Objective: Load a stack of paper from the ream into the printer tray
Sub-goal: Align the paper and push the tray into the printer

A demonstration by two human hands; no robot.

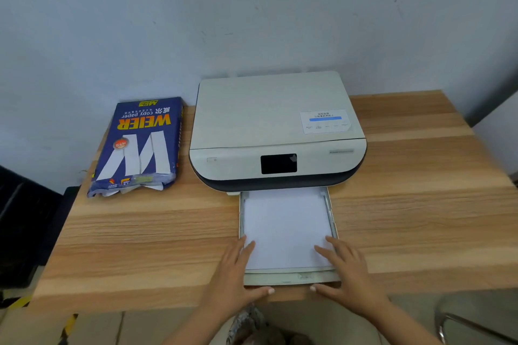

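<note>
left hand (235, 272) fingers flat, spread, laid on paper stack (286, 230) left edge, thumb at tray front | right hand (346, 269) likewise at right edge, nothing gripped | stack seated in pulled-out tray (291, 279) in front of printer (276, 131), possibly not fully aligned | ream (140, 145) left of printer, torn open | wooden table (140, 238) underneath
</note>
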